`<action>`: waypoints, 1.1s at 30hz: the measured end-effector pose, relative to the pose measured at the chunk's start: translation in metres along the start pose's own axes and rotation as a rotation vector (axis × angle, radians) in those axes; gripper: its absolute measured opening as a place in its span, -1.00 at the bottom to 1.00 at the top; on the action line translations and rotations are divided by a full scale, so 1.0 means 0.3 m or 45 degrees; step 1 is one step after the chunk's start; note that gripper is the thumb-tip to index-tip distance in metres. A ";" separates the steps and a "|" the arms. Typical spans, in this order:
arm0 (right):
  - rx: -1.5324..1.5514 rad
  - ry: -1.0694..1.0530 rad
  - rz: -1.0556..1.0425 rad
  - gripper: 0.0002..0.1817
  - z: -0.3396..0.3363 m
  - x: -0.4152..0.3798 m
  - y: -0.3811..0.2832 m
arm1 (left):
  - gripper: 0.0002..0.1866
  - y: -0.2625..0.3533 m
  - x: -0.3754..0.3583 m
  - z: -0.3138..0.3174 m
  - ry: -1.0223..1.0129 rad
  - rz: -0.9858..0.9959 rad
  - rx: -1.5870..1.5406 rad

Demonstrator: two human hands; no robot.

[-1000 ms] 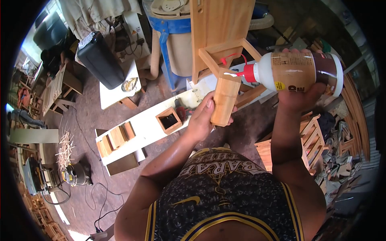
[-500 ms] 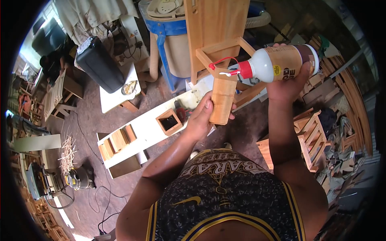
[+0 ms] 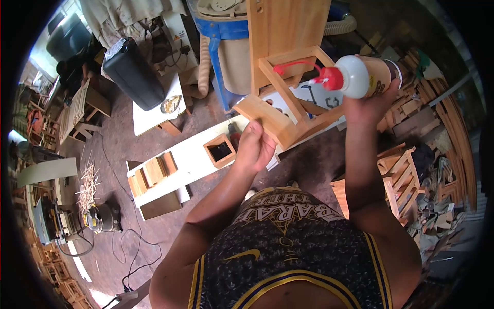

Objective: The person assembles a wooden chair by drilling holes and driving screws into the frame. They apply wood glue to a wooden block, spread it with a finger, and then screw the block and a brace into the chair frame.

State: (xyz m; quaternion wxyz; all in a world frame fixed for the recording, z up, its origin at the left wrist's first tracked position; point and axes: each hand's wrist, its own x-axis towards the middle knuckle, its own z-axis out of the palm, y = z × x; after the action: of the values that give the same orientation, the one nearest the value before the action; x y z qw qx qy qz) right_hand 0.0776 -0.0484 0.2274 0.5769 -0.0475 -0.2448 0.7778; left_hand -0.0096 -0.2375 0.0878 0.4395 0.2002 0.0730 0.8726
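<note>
My left hand (image 3: 257, 147) is closed around a small wooden block (image 3: 270, 121), which lies tilted with its broad face up, thumb on its near edge. My right hand (image 3: 373, 103) grips a white glue bottle (image 3: 357, 77) with a brown label, held on its side. The bottle's red cap (image 3: 331, 78) points left, its red strap and lid looping out over a wooden frame (image 3: 288, 92). The bottle tip is up and to the right of the block, apart from it.
A long white board (image 3: 190, 172) carries a hollow wooden box (image 3: 219, 151) and several wooden pieces (image 3: 153, 172). A black container (image 3: 134, 74) stands on a small white table (image 3: 146, 121). Another person (image 3: 77, 72) is at the far left. Wood scraps lie at the right.
The block has turned in my left hand, from upright to slanting, and its end has come away from the bottle tip. The bottle has shifted slightly right, and the view has moved a little.
</note>
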 end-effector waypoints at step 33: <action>-0.004 -1.042 -0.031 -0.12 0.005 -0.097 -0.038 | -0.28 0.028 -0.018 0.194 0.051 0.064 -0.408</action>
State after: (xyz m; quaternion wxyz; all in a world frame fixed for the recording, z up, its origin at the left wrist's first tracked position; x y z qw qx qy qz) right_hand 0.0966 -0.0732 0.2276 0.4409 0.2680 -0.4560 0.7252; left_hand 0.0111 -0.2497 0.1417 0.4423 0.1117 -0.0634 0.8876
